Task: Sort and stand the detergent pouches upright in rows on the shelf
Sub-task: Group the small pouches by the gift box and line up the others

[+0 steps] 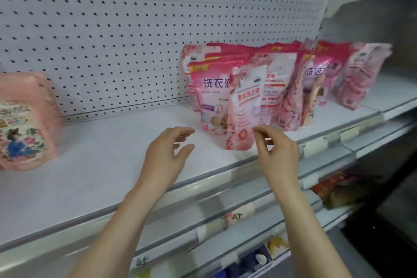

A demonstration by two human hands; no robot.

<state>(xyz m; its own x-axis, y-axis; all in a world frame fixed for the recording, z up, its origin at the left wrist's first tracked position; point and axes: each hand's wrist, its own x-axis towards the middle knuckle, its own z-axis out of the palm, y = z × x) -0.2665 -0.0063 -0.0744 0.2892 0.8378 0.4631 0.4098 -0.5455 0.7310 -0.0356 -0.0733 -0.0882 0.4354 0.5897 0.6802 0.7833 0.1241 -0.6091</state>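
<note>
The left hand (168, 153) is open, fingers loosely bent, and holds nothing; it hovers just left of the front pouch (244, 106). The right hand (278, 153) is open the same way, its fingertips at that pouch's lower right edge; whether they touch it I cannot tell. The risk, I think: this pouch stands alone, a little tilted, near the lip of the shelf (112, 153), so a careless push may tip it forward or back into the leaning pouches (282, 74) behind it. It is pale pink, glossy, with floral print.
</note>
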